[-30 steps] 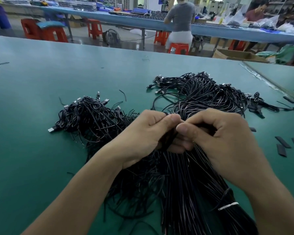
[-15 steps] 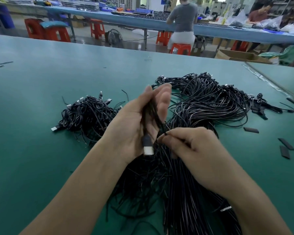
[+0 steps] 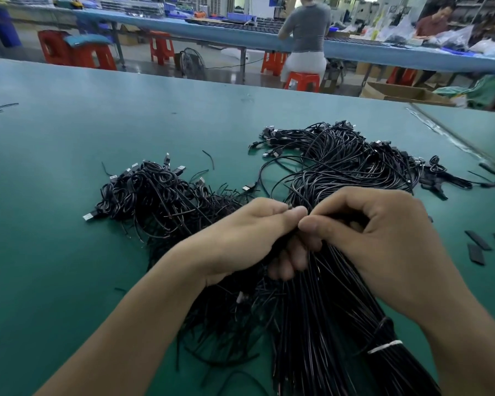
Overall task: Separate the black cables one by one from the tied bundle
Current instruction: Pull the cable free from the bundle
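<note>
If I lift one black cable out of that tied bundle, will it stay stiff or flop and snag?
Probably floppy: cables in the left pile curl and loop. Likely to snag, since strands in the tied bundle cross. Seemingly light: each looks thin.

Green-topped counter point(image 3: 69, 124) fills the near view. A seam point(image 3: 452, 135) on the right marks where another green top point(image 3: 486, 124) butts against it. Glossy grey floor point(image 3: 229, 72) beyond. A long blue-topped counter point(image 3: 212, 29) on steel legs crosses the back, loaded with trays and blue bins. Red plastic stools point(image 3: 160, 48) stand along it, and the left one carries a teal cushion point(image 3: 86, 40). Floor fan point(image 3: 193, 64) stands beneath. A person in a grey top point(image 3: 306, 27) sits on a red stool, back to camera. Second person point(image 3: 433, 22) far right, behind clear plastic bags point(image 3: 455, 38). Open cardboard box point(image 3: 397, 94) on the floor at right, green cloth heap point(image 3: 486, 90) beside it. Blue drum point(image 3: 0, 27) far left. Lighting flat, even.
</note>
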